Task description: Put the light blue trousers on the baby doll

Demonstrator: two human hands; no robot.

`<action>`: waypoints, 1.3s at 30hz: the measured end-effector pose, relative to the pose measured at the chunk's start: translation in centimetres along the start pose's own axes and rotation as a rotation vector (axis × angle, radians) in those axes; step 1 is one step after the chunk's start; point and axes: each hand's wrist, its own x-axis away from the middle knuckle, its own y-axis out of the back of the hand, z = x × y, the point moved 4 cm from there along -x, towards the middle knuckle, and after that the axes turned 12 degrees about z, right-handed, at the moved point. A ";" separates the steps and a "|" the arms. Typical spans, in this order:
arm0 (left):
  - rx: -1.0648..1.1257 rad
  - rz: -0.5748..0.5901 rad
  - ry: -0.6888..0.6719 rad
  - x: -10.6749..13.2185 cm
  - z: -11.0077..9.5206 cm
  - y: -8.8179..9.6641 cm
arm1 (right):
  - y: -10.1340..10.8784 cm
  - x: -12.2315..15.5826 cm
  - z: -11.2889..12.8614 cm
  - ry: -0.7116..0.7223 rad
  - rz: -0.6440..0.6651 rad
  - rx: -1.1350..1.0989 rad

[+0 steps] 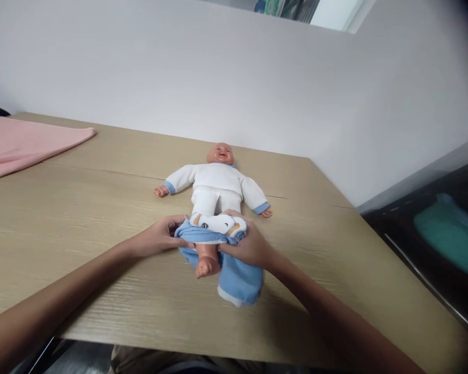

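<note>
From my head, the one view looks forward and down, across the table (81,218) to the far wall (140,67), with my left hand (156,239) and right hand (253,246) near.

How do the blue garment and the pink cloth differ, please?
The blue garment is bunched around the doll's leg between the left hand and right hand; the pink cloth lies spread out, untouched. The blue garment bears a white face patch; the pink cloth's visible part looks plain. Both are fabric.

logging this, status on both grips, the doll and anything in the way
Left grip and right grip holding blue garment. Doll face up, one bare foot showing past it. No obstruction seen; pink cloth off to the left.
</note>
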 end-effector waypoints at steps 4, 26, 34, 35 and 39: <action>0.014 0.025 -0.008 -0.3 0.1 1.1 | 0.7 0.4 0.8 0.091 0.130 0.113; -0.410 0.362 -0.101 -8.2 -9.3 -2.1 | 1.6 5.0 -2.0 -0.223 0.054 -0.455; -0.203 0.429 -0.075 -8.0 -6.9 -1.6 | 3.1 5.1 0.4 -0.210 0.073 -0.396; -0.191 0.492 -0.058 -7.9 -6.8 -1.8 | 3.2 5.2 0.3 -0.226 0.015 -0.445; -0.162 0.608 -0.005 -7.7 -6.5 -2.2 | 3.0 5.3 -0.3 -0.294 -0.108 -0.556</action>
